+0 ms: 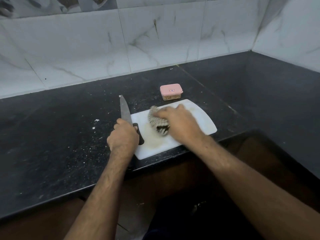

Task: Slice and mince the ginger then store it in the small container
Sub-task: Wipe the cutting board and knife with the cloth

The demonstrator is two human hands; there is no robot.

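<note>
A white cutting board (pixel 200 116) lies at the front edge of the black counter. My right hand (pixel 180 123) holds a crumpled striped cloth (pixel 156 119) and presses it on the middle of the board. My left hand (pixel 123 135) grips the black handle of a large knife (pixel 125 110), whose blade points away over the counter, just left of the board. Behind the board stands the small clear container (pixel 171 91) with its pink lid on; pale minced ginger shows through its wall. The board looks smeared, with no ginger pieces visible.
The black counter (pixel 52 132) is dotted with small white scraps left of the knife. Marble-tiled walls rise behind and at the right, forming a corner. Below the counter's front edge are brown cabinet fronts.
</note>
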